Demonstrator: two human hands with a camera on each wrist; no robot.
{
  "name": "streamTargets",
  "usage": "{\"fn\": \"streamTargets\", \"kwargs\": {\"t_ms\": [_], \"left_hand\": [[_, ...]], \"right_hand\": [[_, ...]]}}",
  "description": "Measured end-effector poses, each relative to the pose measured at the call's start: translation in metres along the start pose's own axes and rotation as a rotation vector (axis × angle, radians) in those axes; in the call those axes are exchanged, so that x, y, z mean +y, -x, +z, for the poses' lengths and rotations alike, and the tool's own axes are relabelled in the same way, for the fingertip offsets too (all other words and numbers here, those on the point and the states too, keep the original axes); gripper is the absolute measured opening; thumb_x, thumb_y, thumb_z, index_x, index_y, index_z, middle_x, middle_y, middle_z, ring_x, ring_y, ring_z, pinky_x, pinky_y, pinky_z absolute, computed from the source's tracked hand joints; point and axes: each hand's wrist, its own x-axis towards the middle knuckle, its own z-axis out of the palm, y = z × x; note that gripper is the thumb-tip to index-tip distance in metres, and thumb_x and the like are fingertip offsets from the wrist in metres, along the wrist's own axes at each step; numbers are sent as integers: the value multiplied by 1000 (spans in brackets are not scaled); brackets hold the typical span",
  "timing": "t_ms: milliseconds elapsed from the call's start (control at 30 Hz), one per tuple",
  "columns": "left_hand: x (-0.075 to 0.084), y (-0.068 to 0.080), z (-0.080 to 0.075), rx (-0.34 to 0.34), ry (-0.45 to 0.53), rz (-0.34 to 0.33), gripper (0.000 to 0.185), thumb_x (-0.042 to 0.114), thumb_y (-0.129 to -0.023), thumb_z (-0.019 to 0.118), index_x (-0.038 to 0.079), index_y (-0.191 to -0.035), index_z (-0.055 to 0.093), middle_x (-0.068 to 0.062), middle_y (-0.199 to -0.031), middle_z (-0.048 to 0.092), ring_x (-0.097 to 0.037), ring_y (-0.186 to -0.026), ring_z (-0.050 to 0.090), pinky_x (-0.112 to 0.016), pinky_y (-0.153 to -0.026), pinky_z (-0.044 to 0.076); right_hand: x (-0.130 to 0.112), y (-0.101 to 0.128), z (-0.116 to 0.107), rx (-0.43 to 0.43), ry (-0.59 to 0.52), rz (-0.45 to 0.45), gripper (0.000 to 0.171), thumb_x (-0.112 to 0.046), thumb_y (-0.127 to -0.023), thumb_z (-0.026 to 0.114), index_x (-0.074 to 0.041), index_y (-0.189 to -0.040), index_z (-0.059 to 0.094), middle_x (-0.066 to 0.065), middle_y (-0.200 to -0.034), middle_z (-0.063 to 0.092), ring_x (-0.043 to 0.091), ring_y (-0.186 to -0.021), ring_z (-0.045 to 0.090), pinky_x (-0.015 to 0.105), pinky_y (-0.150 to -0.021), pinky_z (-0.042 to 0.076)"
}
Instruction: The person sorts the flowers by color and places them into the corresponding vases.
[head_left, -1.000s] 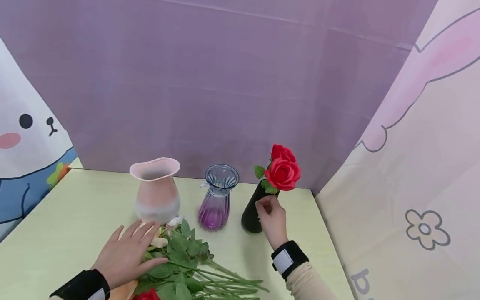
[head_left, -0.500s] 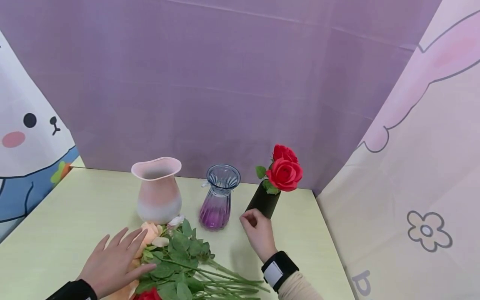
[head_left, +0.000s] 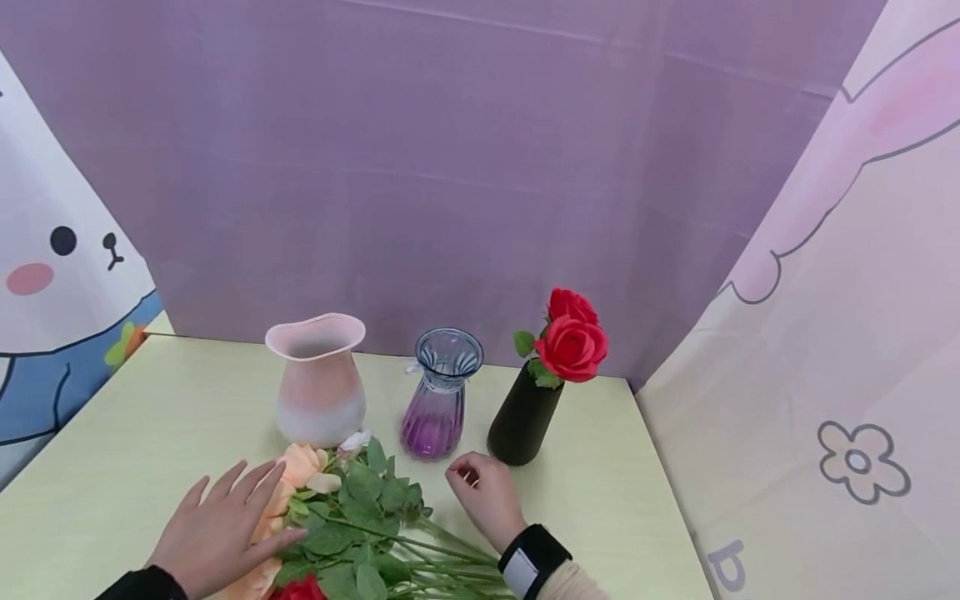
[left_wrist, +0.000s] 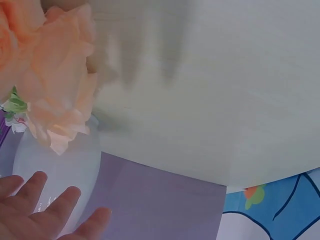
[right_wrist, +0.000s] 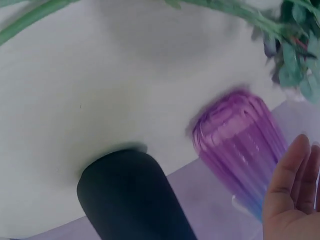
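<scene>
My left hand (head_left: 221,525), fingers spread, hovers by the peach roses (head_left: 302,467) at the left end of a bunch of flowers lying on the table. Its fingertips also show in the left wrist view, near a peach rose (left_wrist: 57,75). My right hand (head_left: 491,498) is over the stems (head_left: 450,557), its fingers loosely bent with nothing between them. Just behind it stands a black vase (head_left: 525,417) holding two red roses (head_left: 573,348). In the right wrist view, the right fingers overlap the purple-blue glass vase (right_wrist: 240,145), beside the black vase (right_wrist: 132,195).
A pink-and-white vase (head_left: 318,400) with a wavy rim stands at the back left. The glass vase (head_left: 435,417) is between it and the black one. Another red rose (head_left: 298,588) lies at the front of the bunch. A purple cloth (head_left: 420,183) hangs behind the table.
My right hand has drawn away from the black vase, down and left toward the stems. The left hand has shifted slightly left and down, uncovering peach roses. The vases stay in place.
</scene>
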Motion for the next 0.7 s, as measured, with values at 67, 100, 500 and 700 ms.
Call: {"fn": "streamTargets", "kwargs": {"t_ms": [67,100,500,700], "left_hand": [[6,2,-16,15,6,-4,110,100,-63,40,48,-156,12,23,-164,9,-25,-155,-9,-74,-110,-18],[12,3,-32,6,7,-9,109,100,-64,39,49,-156,11,22,-164,11,-26,-155,-7,-75,-110,-18],[97,6,-264,-211,47,3,99,91,-79,32,30,-156,30,-6,-156,42,-44,-142,34,-80,-106,18],[117,5,-312,-283,74,-38,100,90,-78,38,19,-148,47,-11,-144,55,-43,-130,48,-74,-99,36]], "right_hand": [[-1,7,8,-50,24,-22,9,-49,-92,67,-53,-99,63,-17,-87,67,-4,-69,57,17,-55,49],[-1,10,11,-75,34,-33,8,-50,-92,65,-53,-99,62,-18,-87,66,-4,-69,56,17,-55,49],[-49,38,13,-299,97,-121,19,-53,-94,61,-39,-104,70,-18,-92,66,1,-76,60,30,-56,53],[-88,49,8,-385,126,-136,19,-58,-93,59,-43,-100,68,-24,-90,60,-3,-77,58,44,-53,55]]}}
